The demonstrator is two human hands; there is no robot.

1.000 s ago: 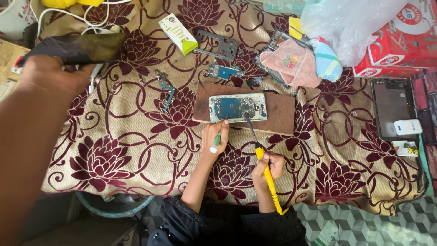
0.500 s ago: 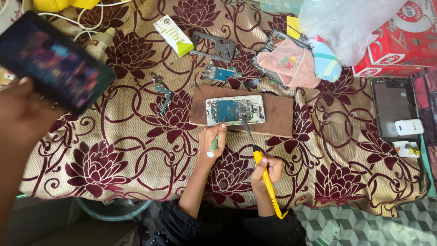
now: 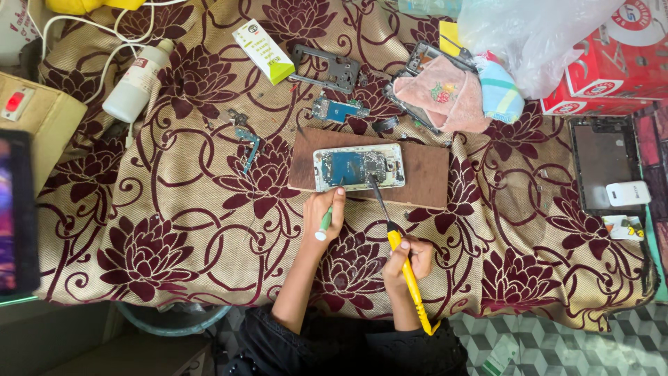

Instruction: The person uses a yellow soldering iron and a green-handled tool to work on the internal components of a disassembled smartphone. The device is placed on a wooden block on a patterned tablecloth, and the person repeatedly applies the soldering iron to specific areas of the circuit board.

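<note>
Right hand (image 3: 410, 259) grips a yellow soldering iron (image 3: 407, 282), left hand (image 3: 323, 214) pinches a green-handled tool (image 3: 325, 224), both just short of the opened phone (image 3: 358, 167), seemingly mid-repair.

An opened phone (image 3: 358, 167), its circuit board showing, lies on a brown wooden board (image 3: 424, 177) set on a flowered maroon cloth (image 3: 174, 230). Just below the board, the left hand (image 3: 323, 216) grips a small green-handled tool (image 3: 325, 223) whose tip meets the phone's lower edge. To the right of it, the right hand (image 3: 407, 259) clasps a yellow-handled soldering iron (image 3: 407, 278), its dark tip resting on the phone. Above the board lie loose phone parts (image 3: 339, 109) (a metal frame among them), a pink cloth (image 3: 442, 94) and a small white-and-green box (image 3: 263, 51). A white bottle (image 3: 136, 83) lies far to the board's upper left.
</note>
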